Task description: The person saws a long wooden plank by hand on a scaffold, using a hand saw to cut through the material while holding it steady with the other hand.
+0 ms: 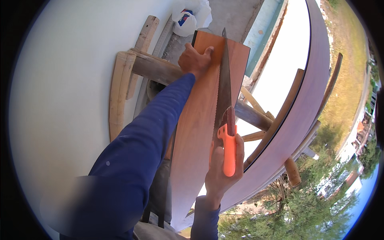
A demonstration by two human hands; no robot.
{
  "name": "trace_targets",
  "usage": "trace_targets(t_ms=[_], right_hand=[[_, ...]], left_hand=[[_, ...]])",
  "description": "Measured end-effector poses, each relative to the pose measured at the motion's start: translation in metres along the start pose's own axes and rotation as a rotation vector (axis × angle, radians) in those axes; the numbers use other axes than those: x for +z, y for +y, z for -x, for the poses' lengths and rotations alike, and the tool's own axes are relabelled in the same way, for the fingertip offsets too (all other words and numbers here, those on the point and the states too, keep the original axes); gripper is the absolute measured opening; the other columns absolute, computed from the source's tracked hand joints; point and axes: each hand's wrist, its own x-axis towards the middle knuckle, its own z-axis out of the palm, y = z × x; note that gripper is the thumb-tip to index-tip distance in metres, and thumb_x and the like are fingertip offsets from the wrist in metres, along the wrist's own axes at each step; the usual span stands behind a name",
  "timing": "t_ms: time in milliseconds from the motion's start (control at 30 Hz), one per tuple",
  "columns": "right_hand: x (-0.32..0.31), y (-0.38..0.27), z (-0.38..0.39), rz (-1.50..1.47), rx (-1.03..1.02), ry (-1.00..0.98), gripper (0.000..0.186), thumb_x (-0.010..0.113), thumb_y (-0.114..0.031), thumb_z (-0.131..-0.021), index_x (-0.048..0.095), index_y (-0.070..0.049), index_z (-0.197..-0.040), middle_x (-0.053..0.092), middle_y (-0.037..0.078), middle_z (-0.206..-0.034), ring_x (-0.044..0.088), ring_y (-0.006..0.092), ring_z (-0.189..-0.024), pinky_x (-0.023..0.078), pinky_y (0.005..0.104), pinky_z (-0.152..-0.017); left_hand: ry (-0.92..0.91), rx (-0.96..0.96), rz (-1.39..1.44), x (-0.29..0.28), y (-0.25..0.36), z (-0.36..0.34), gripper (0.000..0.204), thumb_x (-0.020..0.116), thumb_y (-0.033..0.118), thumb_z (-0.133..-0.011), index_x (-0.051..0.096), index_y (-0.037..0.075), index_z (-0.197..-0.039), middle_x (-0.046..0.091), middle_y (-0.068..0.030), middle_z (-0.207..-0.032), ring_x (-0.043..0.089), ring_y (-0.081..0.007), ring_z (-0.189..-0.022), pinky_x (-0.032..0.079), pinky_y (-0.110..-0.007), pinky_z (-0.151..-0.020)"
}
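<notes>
from where i stand, the reddish-brown board (194, 120) lies lengthwise ahead of the person, crossing a round wooden beam (156, 68) that seems to be there to bear its far part off the ground. the left hand (195, 59) is set down near the board's far end, by its left edge, thumb spread out over the face, most likely to steady the wood; whether its fingers curl round that edge i can't fairly tell from here. the right hand (224, 172) is wrapped around the orange handle (229, 158) of a handsaw, whose long blade (225, 80) runs along the board, toothed side to the left. that keeps the left hand on the toothed side, apart from the blade, and the handle close to the body, where the arm can push and pull.

the blade's tip pokes just past the far edge. beyond it a white bag (202, 12) sits on the ground, a little left. the pale wall (72, 80) hems in the left side; at right a long panel (316, 52) bends past, with a bright gap between it and the board.
</notes>
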Motion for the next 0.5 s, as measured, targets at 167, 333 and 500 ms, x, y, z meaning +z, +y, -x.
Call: trace_targets(t_ms=[167, 333, 500], right_hand=[[-0.039, -0.011, 0.061, 0.08, -0.036, -0.003, 0.041, 0.065, -0.009, -0.095, 0.06, 0.013, -0.128, 0.071, 0.018, -0.114, 0.071, 0.0266, -0.104, 0.057, 0.0386, -0.09], [-0.013, 0.021, 0.027, 0.19, -0.028, -0.068, 0.047, 0.062, -0.009, -0.094, 0.056, 0.004, -0.138, 0.068, 0.019, -0.125, 0.069, 0.0277, -0.109, 0.06, 0.0376, -0.092], [-0.001, 0.039, 0.012, 0.018, -0.074, -0.035, 0.044, 0.059, -0.005, -0.096, 0.056, 0.003, -0.139, 0.067, 0.017, -0.127, 0.071, 0.0207, -0.101, 0.061, 0.0322, -0.085]], left_hand=[[0.024, 0.001, -0.012, 0.002, -0.006, 0.0, 0.077, 0.075, 0.062, -0.083, 0.056, -0.005, -0.115, 0.073, -0.0248, -0.099, 0.074, -0.0403, -0.096, 0.057, -0.048, -0.088], [-0.05, 0.021, 0.024, 0.003, -0.004, -0.007, 0.08, 0.075, 0.063, -0.082, 0.055, -0.007, -0.116, 0.073, -0.026, -0.1, 0.074, -0.0396, -0.097, 0.057, -0.047, -0.089], [0.014, 0.039, 0.004, 0.009, -0.004, -0.009, 0.082, 0.074, 0.064, -0.082, 0.055, -0.008, -0.117, 0.073, -0.0259, -0.1, 0.074, -0.0394, -0.097, 0.057, -0.047, -0.089]])
